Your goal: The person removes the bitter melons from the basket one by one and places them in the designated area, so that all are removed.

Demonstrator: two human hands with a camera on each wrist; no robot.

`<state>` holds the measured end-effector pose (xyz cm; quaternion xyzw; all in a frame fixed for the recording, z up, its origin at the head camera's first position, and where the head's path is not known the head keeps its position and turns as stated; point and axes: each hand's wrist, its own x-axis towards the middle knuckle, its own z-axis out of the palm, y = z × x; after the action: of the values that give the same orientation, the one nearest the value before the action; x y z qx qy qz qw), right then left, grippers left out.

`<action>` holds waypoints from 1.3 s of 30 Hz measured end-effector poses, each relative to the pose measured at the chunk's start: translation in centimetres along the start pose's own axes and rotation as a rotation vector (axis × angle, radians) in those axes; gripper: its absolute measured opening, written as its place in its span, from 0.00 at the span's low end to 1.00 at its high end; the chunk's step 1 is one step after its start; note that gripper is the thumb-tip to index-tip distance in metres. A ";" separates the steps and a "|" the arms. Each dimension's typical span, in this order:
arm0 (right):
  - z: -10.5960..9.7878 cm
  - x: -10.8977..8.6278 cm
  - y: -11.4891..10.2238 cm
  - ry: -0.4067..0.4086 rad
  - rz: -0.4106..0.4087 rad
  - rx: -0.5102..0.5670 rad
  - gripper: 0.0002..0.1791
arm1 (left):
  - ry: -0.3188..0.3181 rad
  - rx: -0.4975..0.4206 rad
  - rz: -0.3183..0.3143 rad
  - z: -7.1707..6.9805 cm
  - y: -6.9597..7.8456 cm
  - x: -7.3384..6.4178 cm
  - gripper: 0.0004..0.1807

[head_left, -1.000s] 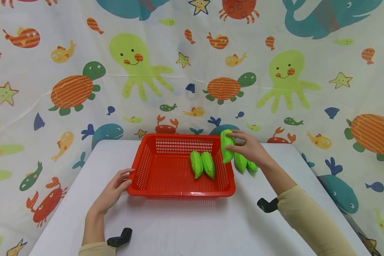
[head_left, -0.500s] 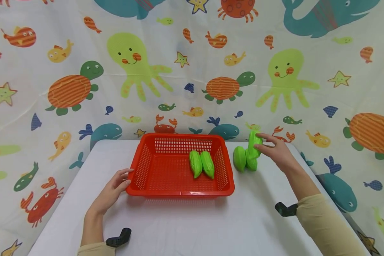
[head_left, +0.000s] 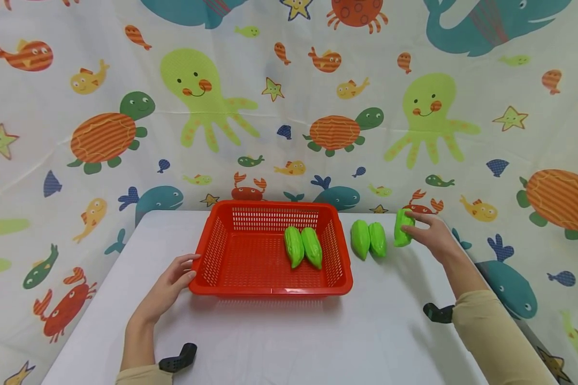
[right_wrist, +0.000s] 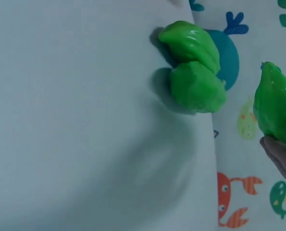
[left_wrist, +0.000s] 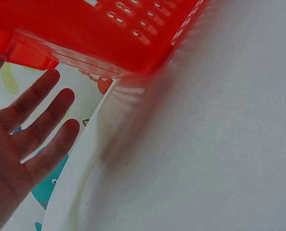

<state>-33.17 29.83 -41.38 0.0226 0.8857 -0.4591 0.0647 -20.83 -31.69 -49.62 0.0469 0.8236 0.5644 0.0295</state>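
Note:
My right hand (head_left: 430, 233) pinches a green star fruit (head_left: 403, 228) between thumb and fingers, above the table's far right part. In the right wrist view the same star fruit (right_wrist: 276, 103) hangs at the right edge, apart from the others. Two more star fruits (head_left: 369, 239) lie side by side on the table, just left of the held one. Another pair (head_left: 303, 247) lies inside the red basket (head_left: 270, 291), toward its right side. At the basket's left wall, my left hand (head_left: 166, 289) touches the rim; its fingers look straight and spread in the left wrist view.
The white table (head_left: 289, 337) carries the basket near its middle back. Behind it hangs a white cloth (head_left: 265, 48) printed with sea animals. A black wrist camera (head_left: 179, 358) sits on the left wrist, another black camera (head_left: 438, 313) on the right.
My right hand has carried the star fruit from above the basket's right rim rightward, past the two on the table, and lowered it. The left hand stays at the basket.

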 end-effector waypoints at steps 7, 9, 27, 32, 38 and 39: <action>0.1 1.8 2.5 -0.069 0.107 -0.058 0.38 | 0.000 0.002 0.000 -0.1 0.0 -0.1 0.28; 0.4 2.4 3.1 -0.082 0.122 -0.064 0.36 | 0.001 0.002 -0.001 -0.2 0.0 -0.1 0.28; 2.5 4.4 4.2 -0.181 0.169 -0.053 0.32 | -0.013 0.017 0.015 -0.4 0.1 -0.1 0.28; 2.5 4.3 4.5 -0.195 0.149 -0.033 0.32 | -0.013 0.011 0.015 -0.3 0.2 -0.1 0.28; 2.5 4.2 4.7 -0.204 0.141 -0.013 0.33 | -0.014 0.002 0.011 -0.2 0.1 -0.1 0.28; 2.5 4.2 4.7 -0.203 0.141 -0.005 0.33 | -0.015 0.002 0.012 -0.1 0.1 -0.1 0.28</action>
<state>-36.60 30.42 -47.21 0.0379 0.8719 -0.4514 0.1863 -20.76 -31.76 -49.46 0.0560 0.8238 0.5632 0.0323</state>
